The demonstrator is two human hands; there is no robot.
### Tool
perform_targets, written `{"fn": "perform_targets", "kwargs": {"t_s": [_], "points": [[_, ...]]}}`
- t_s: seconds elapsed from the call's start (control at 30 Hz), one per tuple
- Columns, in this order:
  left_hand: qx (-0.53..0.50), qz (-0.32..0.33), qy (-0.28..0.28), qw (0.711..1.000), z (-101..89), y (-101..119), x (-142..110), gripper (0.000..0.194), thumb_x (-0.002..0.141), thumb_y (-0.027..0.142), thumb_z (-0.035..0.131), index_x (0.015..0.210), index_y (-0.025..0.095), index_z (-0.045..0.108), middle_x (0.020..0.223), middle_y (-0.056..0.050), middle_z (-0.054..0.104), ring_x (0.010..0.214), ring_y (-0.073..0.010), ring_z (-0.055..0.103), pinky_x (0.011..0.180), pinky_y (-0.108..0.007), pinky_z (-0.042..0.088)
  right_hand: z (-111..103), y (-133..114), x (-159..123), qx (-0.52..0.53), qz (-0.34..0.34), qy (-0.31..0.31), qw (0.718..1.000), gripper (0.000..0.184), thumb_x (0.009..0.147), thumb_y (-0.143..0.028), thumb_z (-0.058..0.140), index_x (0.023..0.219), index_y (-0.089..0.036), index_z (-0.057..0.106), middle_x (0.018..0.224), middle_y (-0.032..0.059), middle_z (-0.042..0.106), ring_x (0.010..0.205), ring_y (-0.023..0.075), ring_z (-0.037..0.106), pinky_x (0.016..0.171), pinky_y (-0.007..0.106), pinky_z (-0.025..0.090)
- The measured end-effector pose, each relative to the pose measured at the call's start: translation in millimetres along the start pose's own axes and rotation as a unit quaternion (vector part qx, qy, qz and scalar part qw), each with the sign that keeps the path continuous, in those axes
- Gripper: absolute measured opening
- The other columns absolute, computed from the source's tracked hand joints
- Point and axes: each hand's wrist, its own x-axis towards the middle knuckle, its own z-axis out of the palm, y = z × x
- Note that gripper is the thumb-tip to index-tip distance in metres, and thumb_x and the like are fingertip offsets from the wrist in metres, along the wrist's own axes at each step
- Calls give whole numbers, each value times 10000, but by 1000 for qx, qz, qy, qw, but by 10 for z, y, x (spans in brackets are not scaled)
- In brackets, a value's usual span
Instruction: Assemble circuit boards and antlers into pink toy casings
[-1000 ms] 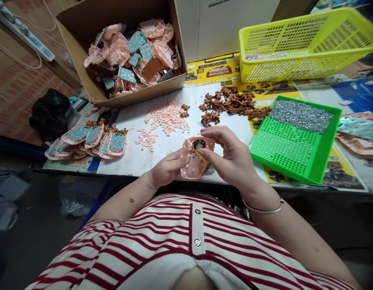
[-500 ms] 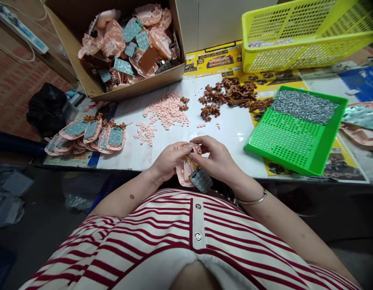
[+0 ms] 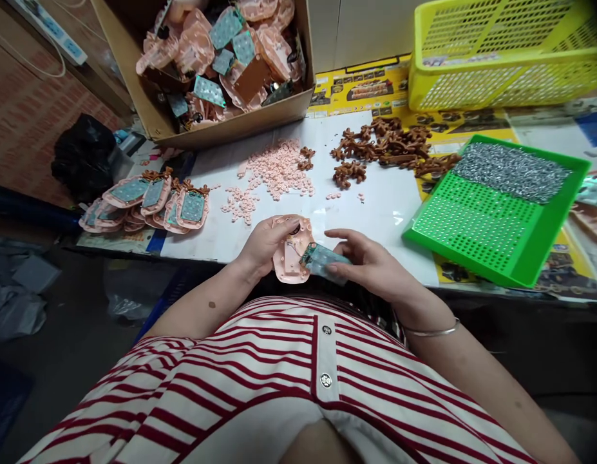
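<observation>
My left hand (image 3: 262, 248) grips a pink plastic shell (image 3: 291, 260) at the table's near edge, inner side up. My right hand (image 3: 370, 263) holds a small grey-green circuit board (image 3: 323, 260) that lies just right of the shell and joins it by thin wires. Both hands are closed on their parts. Just beyond them lie a heap of small pink buttons (image 3: 277, 171) and a pile of brown antler pieces (image 3: 385, 145) on the white sheet (image 3: 375, 212).
A cardboard box (image 3: 221, 132) of pink shells and boards stands at the back left. Finished pink units (image 3: 148, 201) are stacked at the left edge. A green tray (image 3: 476, 238) with silver screws sits right, a yellow basket (image 3: 501, 84) behind it.
The circuit board has swung from below the shell to its right side, now held flat in my right hand. The shell has turned in my left hand, and the view has shifted slightly.
</observation>
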Motion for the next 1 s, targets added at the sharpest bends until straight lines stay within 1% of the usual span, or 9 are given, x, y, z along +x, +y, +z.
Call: {"fn": "perform_targets", "kwargs": {"t_s": [0.1,0.23,0.37,0.43,0.53,0.6,0.73,0.83,1.0], "points": [[7,-31,-2,999,-17,-42,4,318,618,352,868,761,111,719,688,-20,683,627,-124,612,634,-246,484,-58,-121,-53,-45,-93,116,988,463,743,-441,828,1129,-242,668,852,5,642,751,137,596,663,274,506],[42,-98,-70,992,-22,-80,-9,303,678,374,836,787,112,728,668,-29,688,573,-121,606,568,-232,454,-83,-282,-65,-96,-191,210,954,301,776,-397,815,1034,-272,724,964,30,699,825,158,625,747,310,548],[51,-109,-120,986,-3,-90,-28,332,723,427,820,747,118,699,645,-25,665,548,-110,582,547,-225,435,-67,-361,11,-61,-193,223,954,329,779,-360,807,1072,-276,685,922,16,669,662,133,586,547,284,535],[35,-101,-129,986,7,-85,-36,417,738,522,799,776,120,695,670,-36,670,581,-136,609,574,-247,465,-60,-384,68,-54,-180,229,955,332,777,-347,797,1069,-268,659,900,12,651,585,120,544,437,270,494],[30,-95,-163,981,13,-71,-47,542,750,646,752,832,114,690,717,-60,681,620,-169,640,600,-278,492,-51,-416,145,-60,-162,242,955,291,777,-283,766,1036,-250,638,841,2,626,525,105,516,368,253,463],[48,-86,-173,980,16,-70,-55,510,707,566,831,887,111,690,765,-58,691,654,-158,647,627,-266,495,-44,-431,183,-59,-152,247,955,264,776,-238,736,1017,-242,631,809,-7,613,495,95,506,351,244,459],[71,-74,-133,986,29,-113,-70,477,618,318,927,966,126,664,838,-35,699,704,-135,652,696,-257,509,-25,-432,237,-65,-134,252,956,255,776,-207,710,1015,-236,623,823,-5,615,484,85,507,344,236,465],[78,-81,-123,986,40,-159,-73,429,658,297,886,975,136,645,825,-37,704,697,-157,668,708,-292,530,-8,-425,265,-67,-124,253,957,247,787,-203,699,1020,-237,624,811,-6,613,494,87,512,353,230,467],[87,-72,-103,988,55,-163,-60,309,673,245,822,918,145,662,783,-22,699,667,-150,653,658,-271,513,4,-432,259,-50,-133,247,958,250,809,-237,716,1052,-251,658,839,2,649,522,87,531,391,222,478]]}}
